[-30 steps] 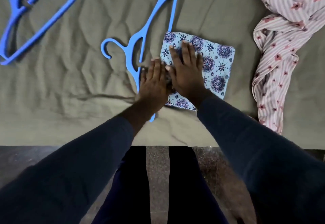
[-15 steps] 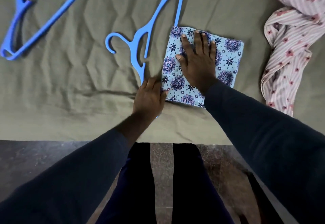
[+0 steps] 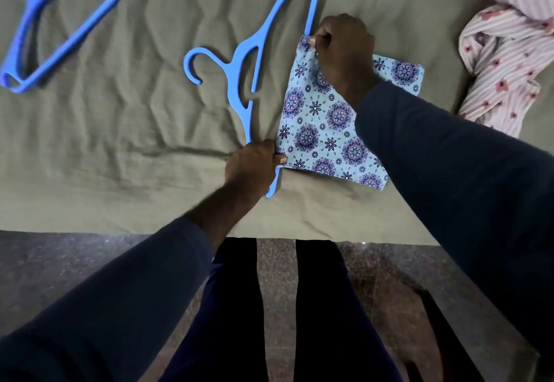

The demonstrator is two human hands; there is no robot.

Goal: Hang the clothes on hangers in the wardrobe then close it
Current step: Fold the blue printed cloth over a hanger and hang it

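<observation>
While left hand [image 3: 251, 165] pinches cloth [image 3: 317, 129] (near corner), right hand [image 3: 344, 52] pinches far corner.

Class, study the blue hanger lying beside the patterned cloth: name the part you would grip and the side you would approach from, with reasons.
Probably grip the blue hanger at its neck, just below the hook, coming from the left. That side lies bare on the sheet, while the patterned cloth and the left hand and right hand pinching its corners crowd the bar side.
</observation>
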